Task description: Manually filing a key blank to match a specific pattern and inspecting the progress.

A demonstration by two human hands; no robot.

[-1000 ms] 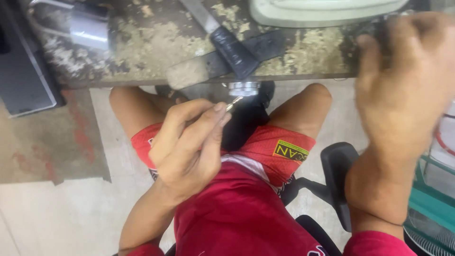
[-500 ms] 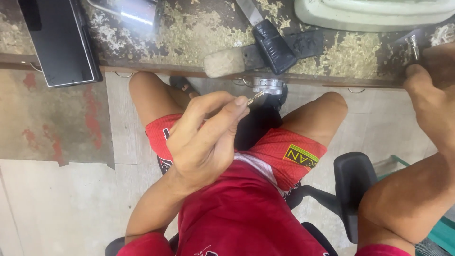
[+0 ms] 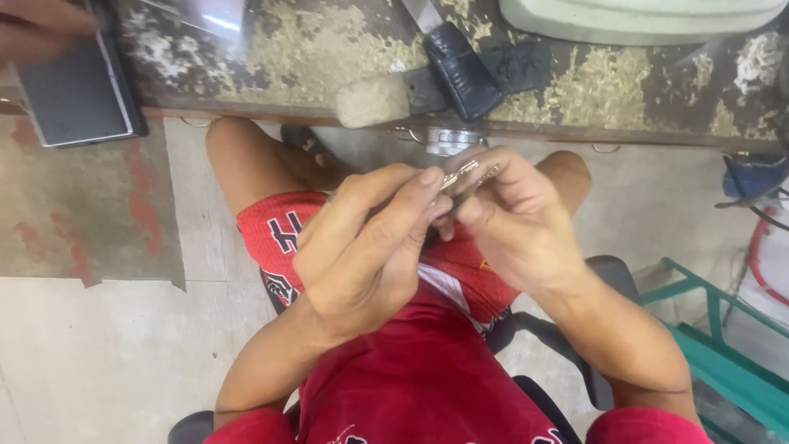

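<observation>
Both hands meet over the lap: left hand and right hand pinch a small silvery metal piece, thin, ridged, key-like; exact kind too small to tell. Step, prob.: fine fitting or checking of the piece w/ fingertips, held just below the bench edge. Next move likely calls for a steady pinch, tiny turns. Bench top worn, flaky paint, rough. On it: dark leather-like sheath, pale rounded block, flat grey tablet. Red shorts, smooth fabric.
</observation>
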